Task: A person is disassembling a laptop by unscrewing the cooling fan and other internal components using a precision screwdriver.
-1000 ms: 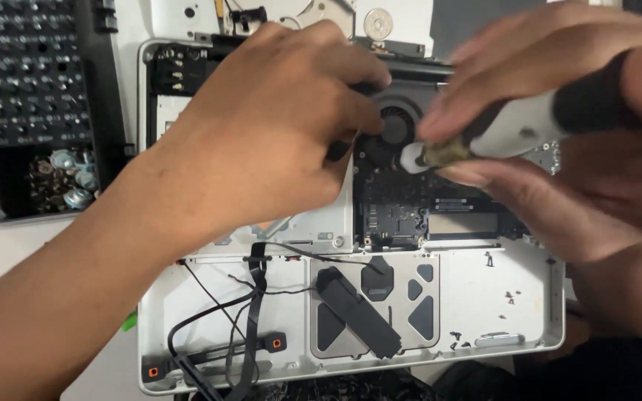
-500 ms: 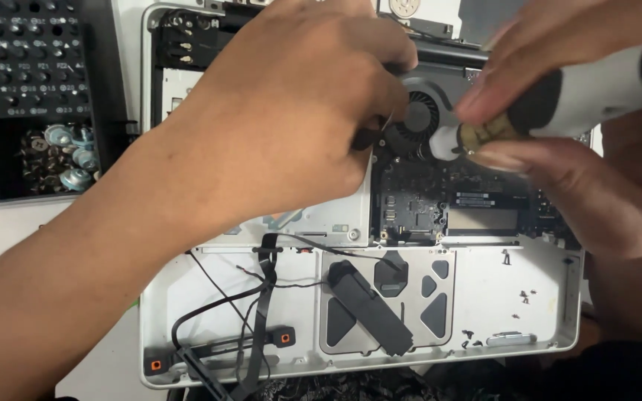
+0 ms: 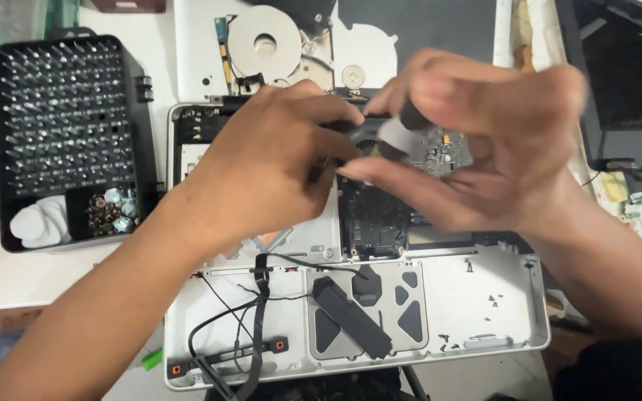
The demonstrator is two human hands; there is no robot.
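since half a second ago the view has slid, so the opened laptop [image 3: 484, 312] sits lower and further right in the head view, and the bare disc of a hard drive [image 3: 265, 44] now shows above it. the right hand [image 3: 484, 141] has come in closer to the left hand [image 3: 261, 178], and the screwdriver [image 3: 403, 126] now reads only as a blurred grey and black handle between the fingers.

the left hand is curled, its fingertips pressed down by the fan [image 3: 369, 137] at the top of the laptop; whether it pinches something small there i cannot tell. the right hand is closed around the screwdriver, thumb underneath and fingers over the top.

to do this well, i would keep the driver upright over the screw, press straight down before turning, and let the left fingers steady the tip so it does not skip onto the green circuit board [image 3: 443, 148]. slow turns suit small screws.

the screwdriver lies inside the right hand's grip, its tip hidden between the two hands, just over the fan. the dark main board [image 3: 373, 215] is right below both hands. the bit case [image 3: 68, 134] stands well apart to the left, and loose black cables [image 3: 254, 304] trail across the lower part of the laptop.
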